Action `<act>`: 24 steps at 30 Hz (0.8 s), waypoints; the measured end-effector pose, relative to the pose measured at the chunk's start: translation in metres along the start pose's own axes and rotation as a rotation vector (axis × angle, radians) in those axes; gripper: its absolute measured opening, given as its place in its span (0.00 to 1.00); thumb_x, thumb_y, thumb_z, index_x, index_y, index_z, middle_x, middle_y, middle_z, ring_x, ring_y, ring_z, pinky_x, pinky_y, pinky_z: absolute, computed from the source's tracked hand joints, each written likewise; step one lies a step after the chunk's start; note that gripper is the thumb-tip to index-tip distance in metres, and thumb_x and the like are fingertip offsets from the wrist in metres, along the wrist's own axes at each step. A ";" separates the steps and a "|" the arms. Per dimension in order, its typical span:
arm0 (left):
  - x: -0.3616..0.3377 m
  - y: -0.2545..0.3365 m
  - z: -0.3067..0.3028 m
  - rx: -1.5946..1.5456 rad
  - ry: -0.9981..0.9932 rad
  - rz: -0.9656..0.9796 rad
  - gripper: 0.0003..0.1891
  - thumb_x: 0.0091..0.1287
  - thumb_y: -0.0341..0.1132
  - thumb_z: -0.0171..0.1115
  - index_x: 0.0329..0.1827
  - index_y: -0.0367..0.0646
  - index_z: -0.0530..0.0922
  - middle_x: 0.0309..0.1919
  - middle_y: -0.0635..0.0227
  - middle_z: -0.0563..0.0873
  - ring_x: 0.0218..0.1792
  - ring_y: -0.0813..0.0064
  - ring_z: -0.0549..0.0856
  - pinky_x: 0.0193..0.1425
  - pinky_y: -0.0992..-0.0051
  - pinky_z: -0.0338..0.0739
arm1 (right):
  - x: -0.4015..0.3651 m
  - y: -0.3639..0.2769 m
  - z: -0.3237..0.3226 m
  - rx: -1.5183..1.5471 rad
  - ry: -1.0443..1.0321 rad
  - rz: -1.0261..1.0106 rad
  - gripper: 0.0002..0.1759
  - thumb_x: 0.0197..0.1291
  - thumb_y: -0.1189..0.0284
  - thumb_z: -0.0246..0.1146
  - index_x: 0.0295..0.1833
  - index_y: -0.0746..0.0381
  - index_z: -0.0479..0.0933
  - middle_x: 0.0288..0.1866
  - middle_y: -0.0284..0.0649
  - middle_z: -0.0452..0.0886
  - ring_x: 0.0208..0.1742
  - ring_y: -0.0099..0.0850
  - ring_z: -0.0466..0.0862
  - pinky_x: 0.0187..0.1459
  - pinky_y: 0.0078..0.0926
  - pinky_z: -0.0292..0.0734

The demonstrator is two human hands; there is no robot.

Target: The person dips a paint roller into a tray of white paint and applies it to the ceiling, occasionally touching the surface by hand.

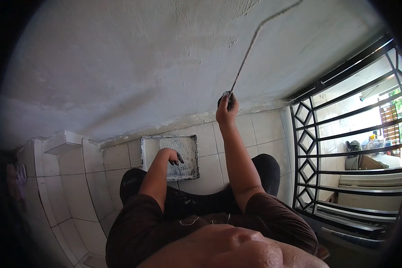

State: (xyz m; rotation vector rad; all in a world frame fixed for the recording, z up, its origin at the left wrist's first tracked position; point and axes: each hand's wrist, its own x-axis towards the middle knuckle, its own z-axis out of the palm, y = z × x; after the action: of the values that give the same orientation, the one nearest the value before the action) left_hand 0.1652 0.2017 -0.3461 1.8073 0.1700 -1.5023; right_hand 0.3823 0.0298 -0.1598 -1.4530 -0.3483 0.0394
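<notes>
My right hand (pixel 228 105) is closed around the handle end of a paint roller, and its long, bent, paint-crusted metal rod (pixel 250 49) reaches up in front of the wall. The roller's head lies outside the view. Over the paint tray (pixel 197 156), my left hand (pixel 170 157) hangs from a bent wrist with its darkly stained fingers loosely apart and nothing visible in them. White paint is smeared across the tray, which sits on the tiled floor between my knees, near the foot of the wall.
A rough, pale wall (pixel 134 62) rises ahead, with uneven patches. Tiled steps (pixel 71 165) stand on the left. To the right is a black metal grille (pixel 317 152), with household items behind it. Pale tiles (pixel 263 127) cover the floor.
</notes>
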 end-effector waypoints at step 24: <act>-0.034 0.069 0.004 0.020 -0.028 -0.139 0.23 0.64 0.32 0.61 0.62 0.69 0.77 0.57 0.68 0.82 0.54 0.72 0.83 0.50 0.64 0.79 | -0.102 0.126 0.008 -0.089 0.055 0.127 0.15 0.68 0.67 0.55 0.29 0.63 0.68 0.19 0.26 0.64 0.21 0.16 0.63 0.22 0.22 0.57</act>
State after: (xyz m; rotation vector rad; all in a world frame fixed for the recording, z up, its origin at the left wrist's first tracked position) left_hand 0.1892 0.1629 -0.2841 1.8214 0.2727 -1.6305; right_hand 0.3065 0.0296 -0.3034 -1.5599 -0.2154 0.0871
